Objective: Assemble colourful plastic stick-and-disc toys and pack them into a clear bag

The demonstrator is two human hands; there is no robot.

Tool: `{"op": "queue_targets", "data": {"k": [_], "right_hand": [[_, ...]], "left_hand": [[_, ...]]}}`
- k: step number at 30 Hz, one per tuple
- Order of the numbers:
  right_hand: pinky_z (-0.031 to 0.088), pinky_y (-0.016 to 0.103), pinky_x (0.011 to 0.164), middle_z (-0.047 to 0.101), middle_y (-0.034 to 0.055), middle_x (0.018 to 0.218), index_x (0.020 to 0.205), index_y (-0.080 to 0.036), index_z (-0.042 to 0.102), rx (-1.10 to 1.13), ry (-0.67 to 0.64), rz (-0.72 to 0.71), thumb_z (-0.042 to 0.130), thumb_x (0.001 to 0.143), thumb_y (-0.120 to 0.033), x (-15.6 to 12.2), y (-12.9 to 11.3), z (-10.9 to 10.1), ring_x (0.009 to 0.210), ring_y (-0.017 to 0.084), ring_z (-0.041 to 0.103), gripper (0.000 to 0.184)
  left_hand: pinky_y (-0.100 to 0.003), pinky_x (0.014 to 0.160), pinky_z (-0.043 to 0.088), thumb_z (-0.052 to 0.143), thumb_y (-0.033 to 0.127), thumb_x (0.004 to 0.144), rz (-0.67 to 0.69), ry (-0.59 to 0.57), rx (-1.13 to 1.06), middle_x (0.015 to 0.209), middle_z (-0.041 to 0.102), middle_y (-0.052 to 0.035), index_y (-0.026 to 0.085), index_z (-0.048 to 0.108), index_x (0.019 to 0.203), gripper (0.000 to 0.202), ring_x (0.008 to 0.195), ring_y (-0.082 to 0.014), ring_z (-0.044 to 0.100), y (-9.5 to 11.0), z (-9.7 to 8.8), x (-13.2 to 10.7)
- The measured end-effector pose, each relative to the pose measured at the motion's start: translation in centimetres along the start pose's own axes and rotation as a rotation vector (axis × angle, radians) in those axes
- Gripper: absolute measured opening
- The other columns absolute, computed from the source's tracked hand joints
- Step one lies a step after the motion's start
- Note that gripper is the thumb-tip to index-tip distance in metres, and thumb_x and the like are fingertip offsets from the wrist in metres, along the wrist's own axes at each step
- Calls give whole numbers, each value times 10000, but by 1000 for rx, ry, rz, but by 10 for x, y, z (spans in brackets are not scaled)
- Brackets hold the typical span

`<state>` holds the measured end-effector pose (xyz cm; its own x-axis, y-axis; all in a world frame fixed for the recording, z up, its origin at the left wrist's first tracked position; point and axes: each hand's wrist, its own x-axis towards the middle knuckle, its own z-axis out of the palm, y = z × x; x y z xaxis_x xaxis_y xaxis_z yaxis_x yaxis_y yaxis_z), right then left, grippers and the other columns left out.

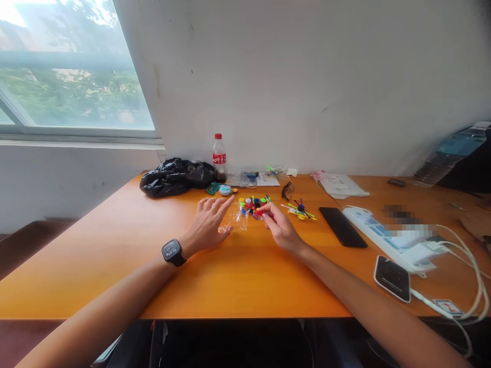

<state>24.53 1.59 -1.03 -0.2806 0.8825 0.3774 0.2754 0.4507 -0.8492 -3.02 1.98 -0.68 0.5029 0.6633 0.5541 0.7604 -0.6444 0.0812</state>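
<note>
Between my two hands lies a pile of small colourful plastic pieces (pixel 247 202), in yellow, white, blue, black and green. My right hand (pixel 282 227) pinches a small round red plastic piece (pixel 258 212) at the pile's near edge. Fingers spread, my left hand (pixel 209 220) hovers over the table just left of the pile and holds nothing; a watch (pixel 173 252) is on that wrist. A clear plastic bag (pixel 240 221) lies between the hands, close to my left fingertips. Right of my right hand are several thin coloured sticks with round pieces (pixel 302 209).
On the wooden table (pixel 115 255), a black plastic bag (pixel 172 176) and a cola bottle (pixel 219 157) stand at the back. A black phone (pixel 342 227), a power strip (pixel 383 237) with cables and a white-edged device (pixel 392 278) occupy the right side. Glasses (pixel 287 191) lie behind the sticks.
</note>
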Motion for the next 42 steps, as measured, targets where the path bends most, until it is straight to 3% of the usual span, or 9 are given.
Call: {"op": "queue_targets", "data": {"k": [5,9,13,18,22,27,34,37,42], "right_hand": [[448,322,719,722,59,948,1010,-203,719,-19,64,21,585,1004,-383,1,2,3,799,208,611,225],[397,302,614,663,29,808,1024,-210,721,7,162,38,565,1001,-373,0,-1,1,685,184,551,227],[373,275,552,571,-12,740,1097,-228,662,110,130,47,570,997,-354,-1,-2,0,631,157,507,185],[460,269,565,678,37,844,1031,-213,665,142,57,50,594,1003,-372,-4,-6,6,756,189,645,177],[529,310,691,741,72,959,1054,-207,722,6,24,-57,572,1032,-325,-6,-12,8,872,216,701,192],[544,343,772,692,76,1006,1115,-238,787,-159,38,-299,571,1043,-250,-7,-19,9,858,201,658,228],[562,377,930,737,72,1111,1276,-271,725,-206,18,-387,529,1069,-209,-9,-21,10,1010,223,699,292],[580,364,912,763,61,1117,1257,-265,700,-187,40,-336,558,1065,-235,-10,-18,10,997,217,724,240],[583,323,758,776,56,988,1055,-245,749,-181,108,-358,627,1039,-267,-10,-19,9,871,200,720,125]], "left_hand": [[-570,1187,278,662,302,907,11,35,80,1457,559,-149,263,220,1707,915,1298,-375,498,7,-1,0],[-552,1154,320,683,305,890,-44,47,107,1451,559,-154,236,190,1709,958,1274,-371,500,6,0,-1],[-553,1159,316,681,304,898,-28,36,111,1452,559,-153,240,201,1706,943,1276,-370,497,6,2,-2],[-583,1182,286,671,304,909,32,50,91,1468,547,-157,260,165,1719,956,1299,-382,491,15,5,-1],[-593,1197,274,637,292,940,66,61,65,1455,556,-153,269,147,1723,924,1310,-380,487,22,4,-2],[-583,1196,285,636,301,951,64,57,30,1441,565,-149,262,192,1714,883,1300,-369,491,25,3,-3],[-550,1175,322,612,319,979,38,85,-33,1433,566,-142,266,235,1702,818,1281,-347,507,28,3,-3],[-554,1172,322,605,311,982,35,94,-47,1432,565,-144,273,223,1706,819,1280,-348,511,29,2,-3],[-554,1169,331,622,304,969,39,123,-35,1420,572,-143,277,226,1702,834,1280,-347,513,27,2,-3]]}}
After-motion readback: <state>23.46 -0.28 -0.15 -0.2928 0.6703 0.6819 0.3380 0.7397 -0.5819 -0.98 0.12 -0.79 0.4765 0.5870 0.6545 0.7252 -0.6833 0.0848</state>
